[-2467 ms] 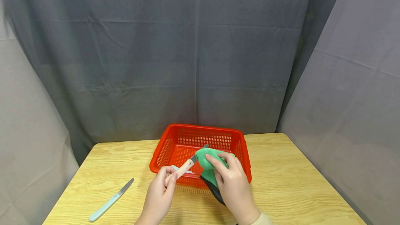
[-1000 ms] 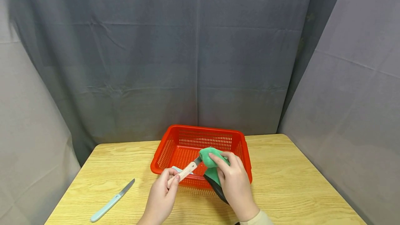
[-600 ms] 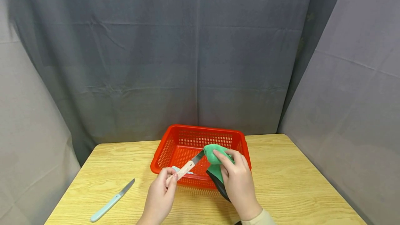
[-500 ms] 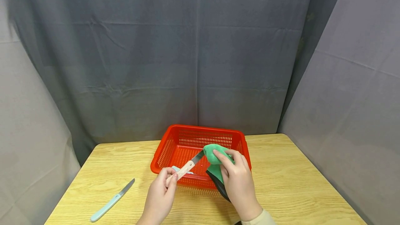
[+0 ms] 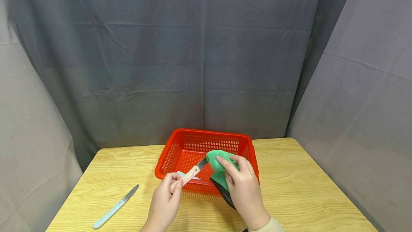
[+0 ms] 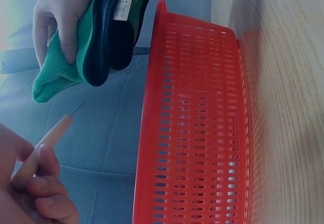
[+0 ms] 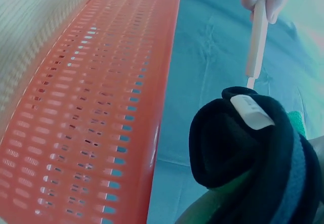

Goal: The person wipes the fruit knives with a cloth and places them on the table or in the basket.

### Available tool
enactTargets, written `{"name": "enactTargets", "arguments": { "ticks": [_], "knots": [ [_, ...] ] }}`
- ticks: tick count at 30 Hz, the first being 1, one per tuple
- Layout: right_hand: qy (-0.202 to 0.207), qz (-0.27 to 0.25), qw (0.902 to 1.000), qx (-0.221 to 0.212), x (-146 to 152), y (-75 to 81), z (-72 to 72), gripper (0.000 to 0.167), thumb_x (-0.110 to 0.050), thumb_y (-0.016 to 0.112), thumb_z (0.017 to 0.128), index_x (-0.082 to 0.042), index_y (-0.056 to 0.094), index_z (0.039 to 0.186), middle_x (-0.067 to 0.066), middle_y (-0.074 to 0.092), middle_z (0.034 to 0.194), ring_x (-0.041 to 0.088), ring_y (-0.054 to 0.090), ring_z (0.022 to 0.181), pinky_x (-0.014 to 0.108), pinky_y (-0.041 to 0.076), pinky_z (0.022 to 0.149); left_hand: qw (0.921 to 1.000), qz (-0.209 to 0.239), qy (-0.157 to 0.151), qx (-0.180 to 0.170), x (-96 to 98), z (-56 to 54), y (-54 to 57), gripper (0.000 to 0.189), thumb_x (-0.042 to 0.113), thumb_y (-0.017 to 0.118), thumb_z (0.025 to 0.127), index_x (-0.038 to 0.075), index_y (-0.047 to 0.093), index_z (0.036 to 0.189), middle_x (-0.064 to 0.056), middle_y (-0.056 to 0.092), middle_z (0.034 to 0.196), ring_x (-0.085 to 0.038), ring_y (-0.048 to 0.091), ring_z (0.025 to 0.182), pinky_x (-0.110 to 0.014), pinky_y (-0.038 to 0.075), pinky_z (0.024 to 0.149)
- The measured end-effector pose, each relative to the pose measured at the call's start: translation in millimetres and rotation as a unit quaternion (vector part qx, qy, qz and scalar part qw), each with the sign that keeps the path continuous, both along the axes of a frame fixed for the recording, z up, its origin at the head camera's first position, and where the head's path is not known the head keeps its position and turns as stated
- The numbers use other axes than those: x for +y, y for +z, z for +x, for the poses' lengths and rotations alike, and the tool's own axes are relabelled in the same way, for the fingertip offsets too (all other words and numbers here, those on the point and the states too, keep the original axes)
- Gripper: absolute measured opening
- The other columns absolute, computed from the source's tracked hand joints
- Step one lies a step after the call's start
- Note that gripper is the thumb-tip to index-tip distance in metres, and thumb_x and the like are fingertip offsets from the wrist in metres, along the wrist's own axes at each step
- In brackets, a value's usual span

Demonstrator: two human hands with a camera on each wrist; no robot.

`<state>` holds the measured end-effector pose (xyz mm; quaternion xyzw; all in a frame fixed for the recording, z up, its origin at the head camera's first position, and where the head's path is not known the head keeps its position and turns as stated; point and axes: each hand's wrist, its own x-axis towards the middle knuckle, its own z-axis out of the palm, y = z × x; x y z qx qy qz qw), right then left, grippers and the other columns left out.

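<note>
My left hand [image 5: 164, 199] grips the pale wooden handle of a knife [image 5: 190, 176], its blade angled up and to the right. A folded green cloth [image 5: 219, 160] with a black edge is pinched in my right hand [image 5: 243, 189] and wraps the blade's far part, hiding the tip. Both hands are raised at the near rim of a red basket [image 5: 206, 131]. In the left wrist view the cloth [image 6: 61, 72] shows a white label, and a short stretch of thin blade stands between it and the handle [image 6: 48, 138].
A second knife [image 5: 116, 208] with a light blue handle lies on the wooden table [image 5: 299, 189], left of my hands. Light blue pieces [image 5: 181, 173] show inside the basket near its front wall. Grey curtains [image 5: 145, 63] hang behind and at both sides.
The cloth in my right hand has slid along the blade, outward toward the tip and then slightly back toward the handle. My left hand has stayed nearly still with the knife.
</note>
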<state>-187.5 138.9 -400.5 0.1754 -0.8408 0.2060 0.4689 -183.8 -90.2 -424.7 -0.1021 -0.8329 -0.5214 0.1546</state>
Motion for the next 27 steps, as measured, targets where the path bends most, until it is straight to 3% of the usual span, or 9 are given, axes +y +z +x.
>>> {"name": "enactTargets", "arguments": {
  "ticks": [14, 27],
  "knots": [
    [0.048, 0.038, 0.9981, 0.0, -7.8, -1.8, 7.3, 0.063, 0.007, 0.088, 0.072, -0.027, 0.074, 0.124, 0.008, 0.065, 0.112, 0.023, 0.063, 0.096, 0.034, 0.06, 0.074, 0.9999, 0.006, 0.009, -0.003, 0.3, -0.4, -0.3, 0.005, 0.015, 0.063, 0.102, 0.011, 0.063, 0.103, 0.005, 0.052, 0.069, -0.003, 0.04, 0.053, -0.02, 0.036, 0.046],
    [0.04, 0.036, 0.9983, -0.023, -6.6, -6.8, 3.3, 0.06, 0.008, 0.087, 0.073, -0.026, 0.076, 0.122, 0.008, 0.064, 0.111, 0.023, 0.063, 0.098, 0.034, 0.061, 0.076, 0.9996, 0.025, -0.01, 0.01, 1.0, 1.1, 0.7, 0.006, 0.016, 0.063, 0.103, 0.01, 0.062, 0.102, 0.005, 0.054, 0.071, -0.002, 0.042, 0.054, -0.02, 0.037, 0.046]
  ]
}}
